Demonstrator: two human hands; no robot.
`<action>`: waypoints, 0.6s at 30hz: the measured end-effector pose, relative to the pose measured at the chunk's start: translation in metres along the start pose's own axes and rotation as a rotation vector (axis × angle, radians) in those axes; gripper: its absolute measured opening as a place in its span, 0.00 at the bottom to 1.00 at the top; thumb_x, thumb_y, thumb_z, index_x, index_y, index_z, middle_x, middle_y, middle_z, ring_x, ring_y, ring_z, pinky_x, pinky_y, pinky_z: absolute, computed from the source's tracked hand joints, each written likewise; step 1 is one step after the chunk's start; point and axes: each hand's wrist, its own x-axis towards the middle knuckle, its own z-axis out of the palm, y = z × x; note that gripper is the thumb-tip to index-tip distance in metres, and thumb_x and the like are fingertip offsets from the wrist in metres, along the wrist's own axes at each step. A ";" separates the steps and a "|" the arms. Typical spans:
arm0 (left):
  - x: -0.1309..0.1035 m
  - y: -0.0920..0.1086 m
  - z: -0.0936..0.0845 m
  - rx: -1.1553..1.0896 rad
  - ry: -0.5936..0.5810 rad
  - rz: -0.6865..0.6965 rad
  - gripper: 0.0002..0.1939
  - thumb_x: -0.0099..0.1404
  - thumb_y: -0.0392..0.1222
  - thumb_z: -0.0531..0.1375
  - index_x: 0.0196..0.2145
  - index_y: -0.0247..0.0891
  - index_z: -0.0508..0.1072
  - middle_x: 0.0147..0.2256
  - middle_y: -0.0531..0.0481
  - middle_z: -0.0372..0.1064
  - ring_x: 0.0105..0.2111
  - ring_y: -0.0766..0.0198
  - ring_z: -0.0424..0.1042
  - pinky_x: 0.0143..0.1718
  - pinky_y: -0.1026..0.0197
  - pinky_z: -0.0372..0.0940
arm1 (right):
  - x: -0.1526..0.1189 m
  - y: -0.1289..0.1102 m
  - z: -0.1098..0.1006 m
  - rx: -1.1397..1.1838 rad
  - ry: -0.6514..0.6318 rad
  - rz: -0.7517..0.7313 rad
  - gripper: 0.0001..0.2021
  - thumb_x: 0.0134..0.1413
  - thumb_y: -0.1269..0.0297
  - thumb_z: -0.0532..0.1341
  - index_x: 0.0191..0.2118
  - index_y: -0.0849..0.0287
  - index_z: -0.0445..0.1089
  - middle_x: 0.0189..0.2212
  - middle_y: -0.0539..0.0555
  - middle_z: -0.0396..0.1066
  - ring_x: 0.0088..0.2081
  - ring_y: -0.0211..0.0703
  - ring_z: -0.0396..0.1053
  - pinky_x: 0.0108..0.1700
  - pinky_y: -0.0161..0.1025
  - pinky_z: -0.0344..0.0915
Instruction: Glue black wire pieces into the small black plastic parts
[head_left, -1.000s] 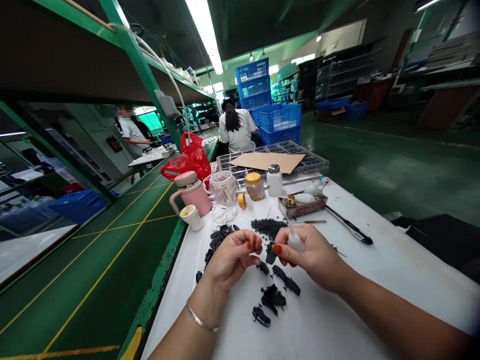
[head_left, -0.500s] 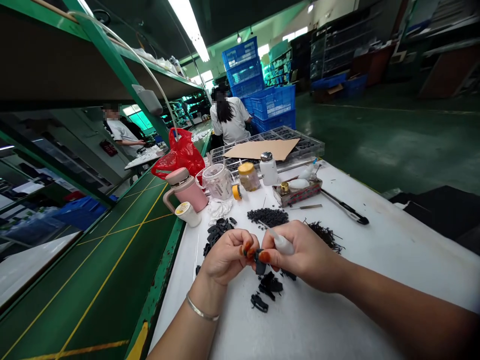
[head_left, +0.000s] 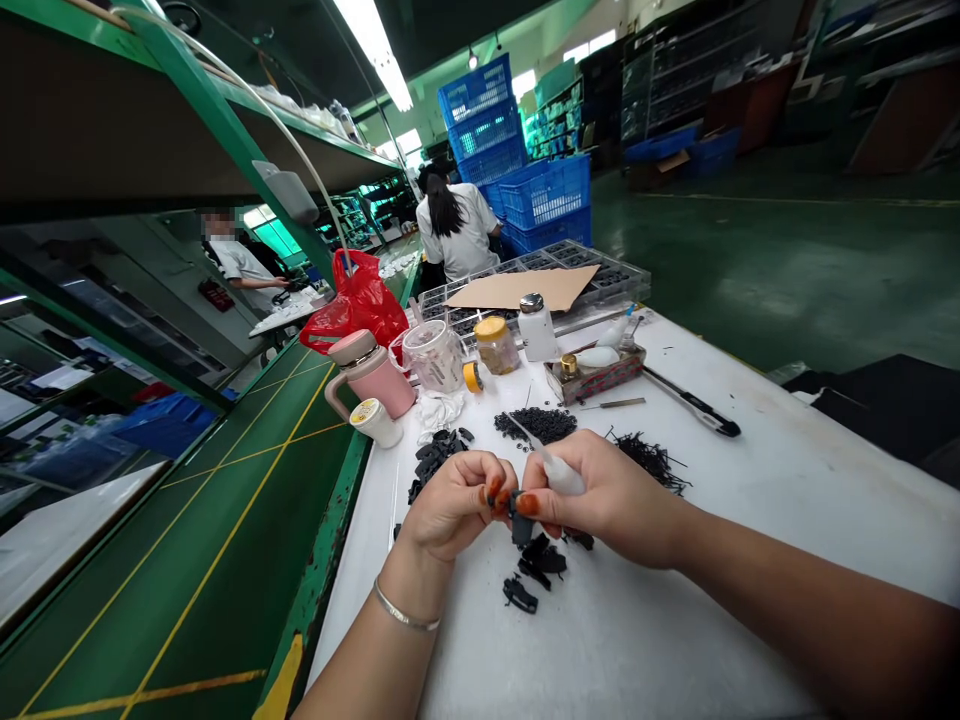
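Note:
A small black part [head_left: 522, 528] is pinched between both hands over the white tabletop [head_left: 637, 640]. My left hand [head_left: 459, 500] has its fingertips closed at the part's left side; a tiny piece there is too small to make out. My right hand [head_left: 600, 500] grips the part with thumb and fingertip and also holds a white bottle with a thin nozzle [head_left: 561, 474], which points up and left. Below the hands lie several loose black parts [head_left: 520, 595]. Beyond them are piles of black pieces [head_left: 439, 455], small black rings [head_left: 536, 424] and thin black pins [head_left: 649, 462].
Behind the piles stand a pink mug [head_left: 375, 372], a clear cup [head_left: 433, 358], a yellow-lidded jar [head_left: 496, 347], a white bottle [head_left: 536, 330] and a small box [head_left: 596, 375]. A black tool [head_left: 694, 402] lies right. Two people are farther back, near blue crates [head_left: 544, 195].
The view has shifted slightly. The bottle's nozzle in my right hand now points a little higher. Both hands keep their hold on the black part.

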 end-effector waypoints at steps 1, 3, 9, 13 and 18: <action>0.000 0.000 0.000 0.002 -0.015 0.001 0.22 0.51 0.44 0.71 0.22 0.31 0.60 0.24 0.51 0.59 0.23 0.67 0.64 0.23 0.66 0.64 | 0.001 0.001 -0.001 0.033 -0.015 0.021 0.18 0.48 0.54 0.67 0.22 0.63 0.65 0.17 0.49 0.64 0.19 0.33 0.56 0.21 0.30 0.52; 0.000 0.001 -0.001 0.004 -0.048 0.001 0.20 0.52 0.42 0.70 0.23 0.31 0.61 0.24 0.50 0.61 0.24 0.66 0.65 0.24 0.66 0.65 | 0.001 0.003 -0.002 0.098 -0.046 0.062 0.18 0.48 0.53 0.67 0.23 0.63 0.65 0.16 0.49 0.64 0.19 0.32 0.56 0.21 0.30 0.51; -0.002 0.000 -0.006 0.034 -0.044 -0.007 0.17 0.56 0.41 0.68 0.26 0.32 0.63 0.22 0.50 0.63 0.22 0.67 0.66 0.25 0.66 0.65 | 0.002 0.008 -0.005 0.270 -0.096 0.147 0.17 0.48 0.56 0.66 0.22 0.64 0.64 0.15 0.49 0.63 0.17 0.31 0.54 0.19 0.30 0.49; -0.002 0.001 -0.008 0.062 -0.004 -0.015 0.19 0.54 0.44 0.70 0.26 0.32 0.63 0.21 0.51 0.63 0.22 0.66 0.66 0.25 0.66 0.65 | 0.003 0.010 -0.005 0.322 -0.108 0.175 0.16 0.47 0.57 0.65 0.21 0.64 0.64 0.15 0.49 0.62 0.16 0.31 0.53 0.18 0.30 0.48; 0.000 0.001 -0.007 0.022 -0.024 0.007 0.18 0.54 0.41 0.69 0.26 0.32 0.63 0.23 0.51 0.63 0.23 0.67 0.66 0.25 0.67 0.66 | 0.004 0.008 -0.003 0.236 -0.100 0.156 0.16 0.47 0.57 0.66 0.22 0.64 0.64 0.15 0.49 0.62 0.17 0.31 0.54 0.19 0.30 0.49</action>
